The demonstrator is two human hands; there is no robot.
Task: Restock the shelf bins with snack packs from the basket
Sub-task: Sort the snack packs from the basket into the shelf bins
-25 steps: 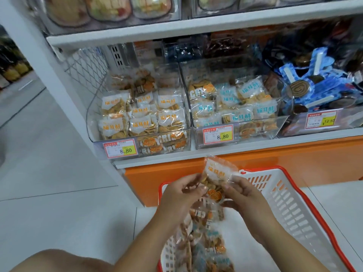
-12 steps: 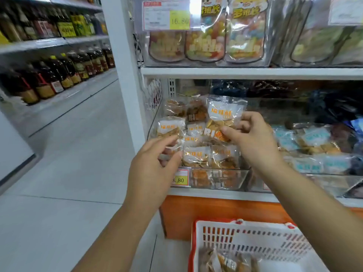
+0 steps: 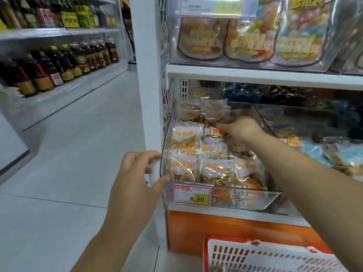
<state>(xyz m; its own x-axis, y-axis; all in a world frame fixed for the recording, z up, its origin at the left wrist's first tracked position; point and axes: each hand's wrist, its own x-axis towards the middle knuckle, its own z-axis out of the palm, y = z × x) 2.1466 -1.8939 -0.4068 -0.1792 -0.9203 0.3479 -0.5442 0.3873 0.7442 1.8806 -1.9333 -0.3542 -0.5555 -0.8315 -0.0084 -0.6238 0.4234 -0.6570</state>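
Observation:
A clear shelf bin [image 3: 245, 190] on the lower shelf holds several orange-labelled snack packs [image 3: 183, 167]. My right hand [image 3: 242, 128] reaches over them into the middle of the bin and pinches one snack pack [image 3: 213, 132] that lies on the pile. My left hand [image 3: 137, 173] is at the bin's left front corner, with its thumb on the front wall and its fingers curled round the side. The white basket with a red rim [image 3: 205, 252] stands on the floor below at the bottom right. Its contents are almost wholly out of view.
A red and yellow price tag [image 3: 191, 194] hangs on the bin's front. A neighbouring bin holds blue-labelled packs [image 3: 343, 156]. Large snack bags [image 3: 251, 40] fill the shelf above. The white shelf post [image 3: 145, 75] stands left of the bin. Dark bottles [image 3: 59, 63] line shelves across the aisle.
My right hand carried the pack from above the basket up into the bin and lowered it onto the pile. My left hand let go of it and moved to the bin's left front corner.

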